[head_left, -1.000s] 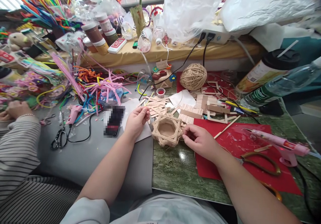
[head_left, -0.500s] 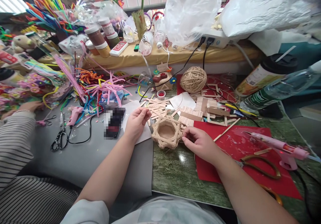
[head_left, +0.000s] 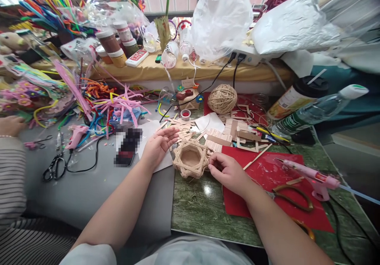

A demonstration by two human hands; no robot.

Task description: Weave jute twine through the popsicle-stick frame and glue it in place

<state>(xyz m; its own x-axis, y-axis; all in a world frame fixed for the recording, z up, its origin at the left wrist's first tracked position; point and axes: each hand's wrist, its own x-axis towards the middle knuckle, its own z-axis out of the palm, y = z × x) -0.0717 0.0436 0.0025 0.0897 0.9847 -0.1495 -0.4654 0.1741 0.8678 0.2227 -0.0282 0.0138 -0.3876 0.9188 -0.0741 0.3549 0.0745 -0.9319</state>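
A star-shaped, twine-wrapped basket (head_left: 179, 162) with an open middle sits on the green wood-patterned tabletop between my hands. My left hand (head_left: 158, 145) is held just left of it, fingers stretched out and holding nothing. On the other side, my right hand (head_left: 227, 172) has its thumb and index finger pinched at the basket's right point; the fingertips are partly hidden. Behind the basket lie loose craft sticks (head_left: 175, 124) and banded stick bundles (head_left: 219, 138). A ball of twine (head_left: 222, 99) rests farther back.
To the right, a red sheet (head_left: 234, 201) carries a pink glue gun (head_left: 311, 172) and brown-handled scissors (head_left: 292, 197). A water bottle (head_left: 314, 112) and a lidded cup (head_left: 293, 99) stand behind. At left are black scissors (head_left: 55, 168), a phone (head_left: 127, 148) and another person's striped sleeve (head_left: 12, 178).
My left hand has gone from a pinch to outstretched fingers. My right hand stays at the basket's edge. The whole view has shifted, and the other person's hand has moved left.
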